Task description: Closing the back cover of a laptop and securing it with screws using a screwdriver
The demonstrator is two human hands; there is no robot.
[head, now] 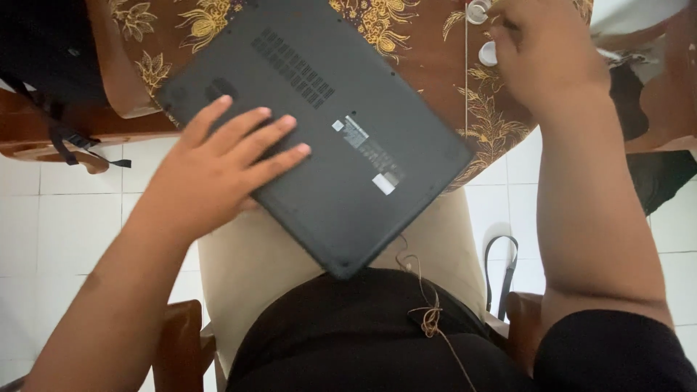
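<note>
A dark grey laptop (327,123) lies upside down, its vented underside up, partly on a brown table with a gold flower pattern (435,65) and partly overhanging my lap. My left hand (218,163) rests flat on the laptop's near left corner, fingers spread. At the table's far right my right hand (541,54) has its fingers curled, next to two small white round caps (488,52). I cannot tell whether it holds anything.
A wooden chair with a black strap (65,138) stands at the left. More wooden furniture and dark cloth (653,94) are at the right. A black strap loop (504,265) lies on the white tiled floor. I sit on a cream-cushioned chair (254,268).
</note>
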